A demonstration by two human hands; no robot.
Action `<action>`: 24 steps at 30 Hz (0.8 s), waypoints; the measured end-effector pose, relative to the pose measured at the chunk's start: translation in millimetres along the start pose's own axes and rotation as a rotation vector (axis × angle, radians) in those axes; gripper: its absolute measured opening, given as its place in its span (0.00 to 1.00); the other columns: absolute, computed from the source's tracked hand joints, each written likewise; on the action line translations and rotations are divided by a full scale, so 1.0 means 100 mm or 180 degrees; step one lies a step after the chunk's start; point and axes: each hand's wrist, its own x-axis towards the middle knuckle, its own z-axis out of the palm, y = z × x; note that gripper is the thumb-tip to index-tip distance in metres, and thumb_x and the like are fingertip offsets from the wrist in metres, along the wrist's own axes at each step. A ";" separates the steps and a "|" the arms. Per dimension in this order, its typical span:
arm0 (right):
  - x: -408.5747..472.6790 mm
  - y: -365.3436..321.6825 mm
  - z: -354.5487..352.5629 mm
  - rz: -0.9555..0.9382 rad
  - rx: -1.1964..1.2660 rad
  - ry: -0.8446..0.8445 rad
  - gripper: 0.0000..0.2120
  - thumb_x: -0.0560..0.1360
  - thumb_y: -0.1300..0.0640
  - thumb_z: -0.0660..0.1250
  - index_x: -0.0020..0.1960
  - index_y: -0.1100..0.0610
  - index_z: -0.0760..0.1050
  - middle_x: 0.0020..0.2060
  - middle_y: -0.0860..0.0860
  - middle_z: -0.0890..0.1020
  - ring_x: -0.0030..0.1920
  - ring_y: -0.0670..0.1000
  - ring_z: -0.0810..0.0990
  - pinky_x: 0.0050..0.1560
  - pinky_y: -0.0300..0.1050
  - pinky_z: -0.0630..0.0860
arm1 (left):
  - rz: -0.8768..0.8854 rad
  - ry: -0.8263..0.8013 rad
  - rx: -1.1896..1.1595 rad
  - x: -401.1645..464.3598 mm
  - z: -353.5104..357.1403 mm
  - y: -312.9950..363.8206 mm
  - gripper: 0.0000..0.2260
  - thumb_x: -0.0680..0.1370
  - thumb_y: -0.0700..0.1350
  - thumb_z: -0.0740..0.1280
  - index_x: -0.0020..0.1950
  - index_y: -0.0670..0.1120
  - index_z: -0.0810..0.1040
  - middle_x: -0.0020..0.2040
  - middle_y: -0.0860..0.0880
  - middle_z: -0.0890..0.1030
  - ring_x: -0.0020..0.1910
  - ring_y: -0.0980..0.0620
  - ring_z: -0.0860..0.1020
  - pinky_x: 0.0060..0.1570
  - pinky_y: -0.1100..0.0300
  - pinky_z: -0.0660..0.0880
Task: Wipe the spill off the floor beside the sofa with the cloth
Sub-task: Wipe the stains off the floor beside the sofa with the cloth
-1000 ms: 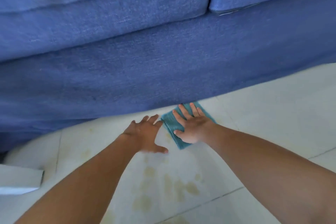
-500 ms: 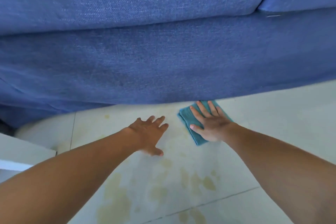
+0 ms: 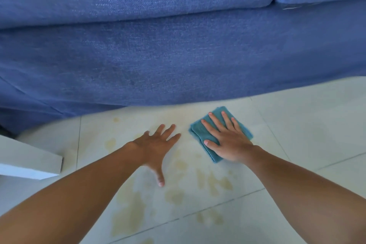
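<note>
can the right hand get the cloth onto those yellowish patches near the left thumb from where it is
Probably yes. The right hand lies flat on the teal cloth, and bare tile separates it from the yellowish spill; only the left hand sits nearby.

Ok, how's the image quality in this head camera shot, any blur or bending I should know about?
In the head view, light is soft and even, with no glare on the floor; the wide lens bows the sofa edge into a curve; that edge looks slightly smeared; the right hand on the cloth, the left hand and the yellowish spill read clearly.
</note>
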 end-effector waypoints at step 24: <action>-1.18 -0.63 0.70 0.2113 0.0680 0.0448 0.37 0.80 0.33 0.43 0.82 0.47 0.34 0.83 0.51 0.39 0.81 0.61 0.36 0.79 0.61 0.37 | 0.0150 0.0205 -0.0059 -0.46 0.58 -0.30 0.69 0.59 0.63 0.81 0.79 0.55 0.30 0.77 0.53 0.24 0.77 0.49 0.28 0.77 0.39 0.42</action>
